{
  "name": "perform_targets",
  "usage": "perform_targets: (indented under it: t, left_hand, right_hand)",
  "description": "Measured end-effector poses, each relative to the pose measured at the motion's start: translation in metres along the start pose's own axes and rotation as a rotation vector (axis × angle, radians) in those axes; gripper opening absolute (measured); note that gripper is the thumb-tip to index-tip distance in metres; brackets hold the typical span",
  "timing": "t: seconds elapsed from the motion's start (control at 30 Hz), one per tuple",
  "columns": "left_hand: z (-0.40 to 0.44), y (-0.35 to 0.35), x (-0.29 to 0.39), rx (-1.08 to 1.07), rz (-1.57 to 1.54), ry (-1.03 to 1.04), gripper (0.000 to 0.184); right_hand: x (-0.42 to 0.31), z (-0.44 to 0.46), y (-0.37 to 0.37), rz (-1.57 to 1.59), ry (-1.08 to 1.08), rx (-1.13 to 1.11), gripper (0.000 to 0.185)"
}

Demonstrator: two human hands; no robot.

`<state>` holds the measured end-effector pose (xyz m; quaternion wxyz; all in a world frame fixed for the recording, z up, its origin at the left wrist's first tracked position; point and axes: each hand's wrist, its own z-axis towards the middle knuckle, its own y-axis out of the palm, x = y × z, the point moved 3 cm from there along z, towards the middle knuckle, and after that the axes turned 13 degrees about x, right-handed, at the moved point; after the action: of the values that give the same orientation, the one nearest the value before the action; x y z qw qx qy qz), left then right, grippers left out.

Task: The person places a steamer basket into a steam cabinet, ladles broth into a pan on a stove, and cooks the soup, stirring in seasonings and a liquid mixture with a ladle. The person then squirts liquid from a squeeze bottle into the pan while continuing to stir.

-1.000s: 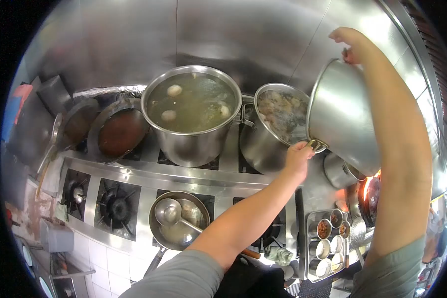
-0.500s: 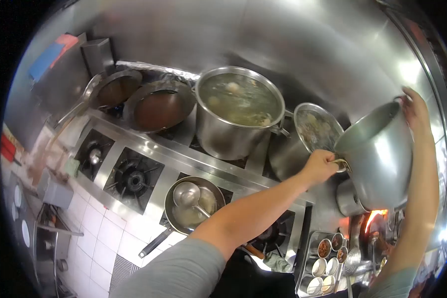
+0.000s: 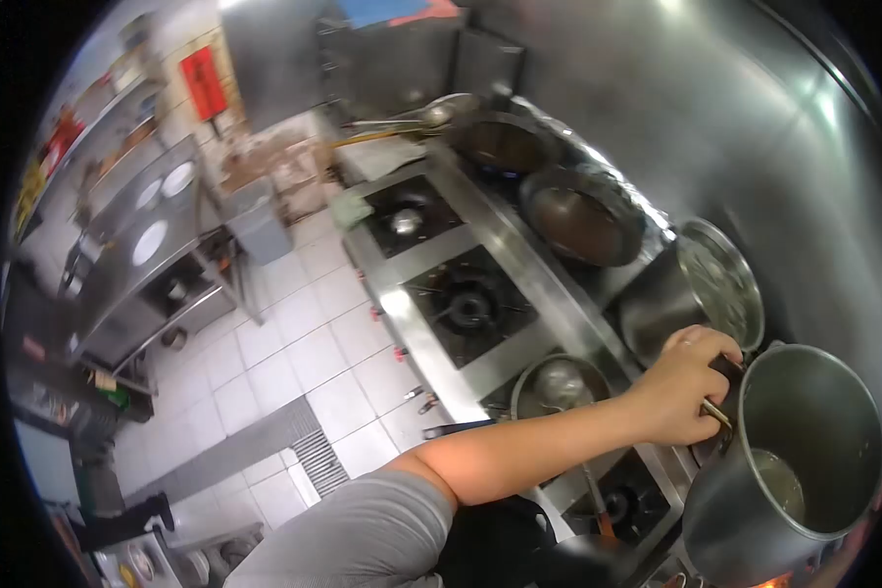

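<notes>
My left hand is closed round the side handle of a large metal stockpot. The pot's mouth faces up towards me, and a little liquid shows at the bottom. Close behind my left hand stands another stockpot, nearly full of cloudy liquid. Under my left forearm, a frying pan on the stove has a ladle in it. At the far right, only a blurred strip of what seems to be my right hand or forearm shows beside the pot; its fingers are hidden.
Two dark woks, one with reddish-brown liquid, sit along the back of the stove. A flame glows below the held pot. Tiled floor with a drain grate lies left, beyond it a steel table with white plates.
My view has swung left, bringing in more floor and the steel table. The held pot's mouth now faces me, showing its inside. My right hand, earlier on its far handle, is mostly hidden.
</notes>
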<state>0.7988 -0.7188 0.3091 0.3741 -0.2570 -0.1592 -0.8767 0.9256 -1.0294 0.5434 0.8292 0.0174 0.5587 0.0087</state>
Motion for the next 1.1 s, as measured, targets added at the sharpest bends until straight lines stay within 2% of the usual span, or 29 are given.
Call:
perform_targets:
  t: [0.03, 0.1, 0.17, 0.27, 0.3, 0.37, 0.43, 0.5, 0.57, 0.6, 0.67, 0.8, 0.9, 0.93, 0.97, 1.0, 1.07, 1.1]
  left_hand:
    - [-0.010, -0.028, 0.004, 0.022, 0.031, 0.002, 0.017]
    - [-0.038, -0.088, 0.009, 0.169, 0.172, -0.128, 0.017]
    - [-0.070, -0.159, 0.026, 0.222, 0.267, -0.180, 0.017]
    - [-0.138, -0.265, 0.044, 0.196, 0.221, -0.462, 0.017]
    - [-0.164, -0.300, 0.056, 0.183, 0.166, -0.567, 0.021]
    - [-0.209, -0.368, 0.104, 0.395, -0.138, -0.570, 0.050]
    - [-0.267, -0.439, 0.146, 0.697, -0.368, -0.710, 0.066]
    - [-0.305, -0.496, 0.199, 0.989, -0.256, -0.698, 0.062]
    - [-0.342, -0.546, 0.236, 1.132, -0.145, -0.672, 0.047]
    - [-0.357, -0.571, 0.255, 1.153, -0.130, -0.642, 0.047]
    - [-0.383, -0.615, 0.291, 1.290, 0.041, -0.593, 0.032]
    - [-0.382, -0.673, 0.350, 1.313, 0.267, -0.521, 0.025]
    - [-0.374, -0.712, 0.374, 1.266, 0.393, -0.551, 0.024]
    - [-0.372, -0.727, 0.378, 1.246, 0.448, -0.551, 0.023]
    - [-0.370, -0.741, 0.381, 1.225, 0.503, -0.553, 0.022]
    - [-0.374, -0.759, 0.380, 1.223, 0.522, -0.562, 0.022]
    - [-0.384, -0.798, 0.388, 1.197, 0.832, -0.433, 0.021]
    - [-0.383, -0.815, 0.399, 1.196, 0.854, -0.428, 0.021]
  right_hand:
    - [-0.001, -0.014, 0.013, 0.013, 0.002, -0.036, 0.049]
    - [-0.006, -0.050, 0.053, 0.320, 0.065, -0.445, 0.055]
    - [-0.007, -0.098, 0.099, 0.328, 0.016, -0.561, 0.060]
    - [0.000, -0.198, 0.182, 0.313, -0.127, -0.792, 0.078]
    - [-0.001, -0.237, 0.207, 0.320, -0.181, -0.863, 0.085]
    - [-0.007, -0.319, 0.250, 0.275, -0.152, -0.845, 0.095]
    - [-0.005, -0.395, 0.282, 0.240, 0.006, -0.935, 0.095]
    - [0.014, -0.449, 0.309, 0.170, 0.209, -1.060, 0.089]
    - [0.030, -0.511, 0.333, 0.164, 0.338, -1.238, 0.075]
    - [0.041, -0.539, 0.342, 0.143, 0.356, -1.283, 0.067]
    - [0.079, -0.585, 0.364, 0.095, 0.361, -1.339, 0.052]
    - [0.138, -0.668, 0.403, -0.030, 0.396, -1.407, 0.033]
    - [0.176, -0.733, 0.436, -0.068, 0.365, -1.448, 0.044]
    - [0.166, -0.758, 0.442, -0.077, 0.234, -1.400, 0.053]
    - [0.166, -0.781, 0.457, -0.027, 0.228, -1.463, 0.060]
    - [0.181, -0.802, 0.479, -0.071, 0.180, -1.529, 0.056]
    - [0.211, -0.854, 0.530, -0.099, 0.143, -1.604, 0.053]
    - [0.217, -0.888, 0.557, -0.159, -0.008, -1.753, 0.050]
